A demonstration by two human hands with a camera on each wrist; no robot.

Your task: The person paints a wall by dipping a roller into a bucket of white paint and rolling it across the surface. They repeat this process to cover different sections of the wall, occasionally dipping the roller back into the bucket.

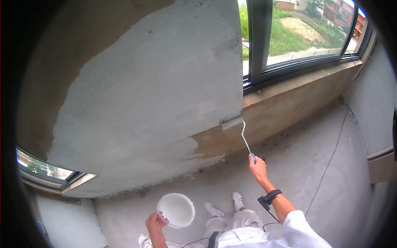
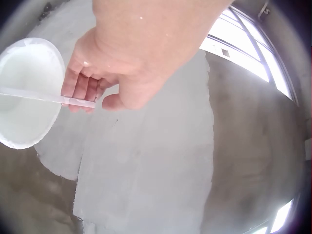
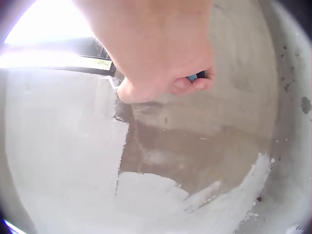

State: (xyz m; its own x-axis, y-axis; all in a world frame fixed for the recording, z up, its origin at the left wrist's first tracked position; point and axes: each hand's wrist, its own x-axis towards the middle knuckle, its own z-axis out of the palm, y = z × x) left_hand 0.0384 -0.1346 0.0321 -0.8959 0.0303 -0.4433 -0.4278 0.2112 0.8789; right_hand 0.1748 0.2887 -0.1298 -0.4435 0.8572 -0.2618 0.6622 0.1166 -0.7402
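Note:
My right hand (image 1: 257,167) grips the blue handle of a paint roller (image 1: 245,138), its thin white bent rod reaching up to the wall. The roller's head lies against the wall (image 1: 165,78) just below the window's lower left corner. In the right wrist view my fingers wrap the blue handle (image 3: 192,77), and the hand hides most of the roller. Low in the head view, my left hand (image 1: 156,225) holds a round white bucket (image 1: 191,206) by its handle. The left wrist view shows curled fingers around that flat white strap (image 2: 80,102) and pale paint inside the bucket.
A dark-framed window (image 1: 258,45) with a bare sill (image 1: 289,84) is at the upper right. Brown uncoated wall (image 1: 269,118) runs under it. A cable (image 1: 331,161) crosses the grey floor (image 1: 289,182) on the right. A second window (image 1: 45,169) is at the left.

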